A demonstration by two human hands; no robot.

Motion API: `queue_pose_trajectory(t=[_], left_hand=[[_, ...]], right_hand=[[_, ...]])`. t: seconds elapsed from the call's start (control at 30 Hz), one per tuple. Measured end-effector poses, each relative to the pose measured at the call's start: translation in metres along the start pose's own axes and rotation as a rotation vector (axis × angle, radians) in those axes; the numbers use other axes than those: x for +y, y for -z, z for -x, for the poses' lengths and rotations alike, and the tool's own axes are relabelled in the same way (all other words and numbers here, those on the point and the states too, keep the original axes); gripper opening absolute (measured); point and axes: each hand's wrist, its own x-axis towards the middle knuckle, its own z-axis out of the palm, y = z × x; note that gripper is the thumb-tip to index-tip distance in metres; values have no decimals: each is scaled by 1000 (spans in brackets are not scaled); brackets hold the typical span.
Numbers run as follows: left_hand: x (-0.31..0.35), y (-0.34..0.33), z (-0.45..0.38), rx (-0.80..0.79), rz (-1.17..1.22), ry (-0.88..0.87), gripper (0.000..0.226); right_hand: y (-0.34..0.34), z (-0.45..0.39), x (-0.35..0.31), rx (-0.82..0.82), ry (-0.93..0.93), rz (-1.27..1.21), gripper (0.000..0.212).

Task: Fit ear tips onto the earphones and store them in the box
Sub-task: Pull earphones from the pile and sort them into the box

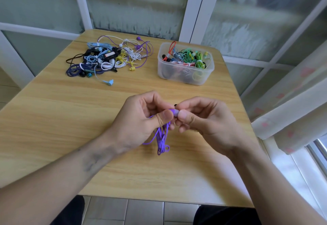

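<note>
Pinching a purple earbud (173, 112) between them, the left hand (139, 118) and right hand (203, 118) are hovering above the table's (70, 118) middle, while the box (185, 63) near its far right corner is holding coiled earphones (191, 56).

Soft daylight comes in through the windows (247, 21) behind and to the right, leaving the table (70, 118) evenly bright with only faint shadows under the hands. The glass is hazy and washed out, brightest at the lower right corner. Straight frames bow toward the edges, and the forearms look slightly smeared.
</note>
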Motion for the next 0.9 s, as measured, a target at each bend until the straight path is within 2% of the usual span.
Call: queue_pose_trajectory(t=[0.2,0.43,0.57,0.67,0.77,0.9], left_hand=[[2,0,1,-45,5,14,13],[5,-8,3,40,135,71,13],[3,-10,-1,111,145,132,13],[2,-8,-9,120,173,208,14],[6,-2,-21,52,127,209,13],[18,1,-43,-84,-40,109,15]], right_hand=[[0,0,-2,-52,-2,4,6],[2,0,-11,3,218,292,5],[2,-6,-6,60,402,582,12],[2,-11,-2,102,445,633,12],[5,-16,-4,138,275,492,10],[9,-25,-10,30,-126,-247,8]])
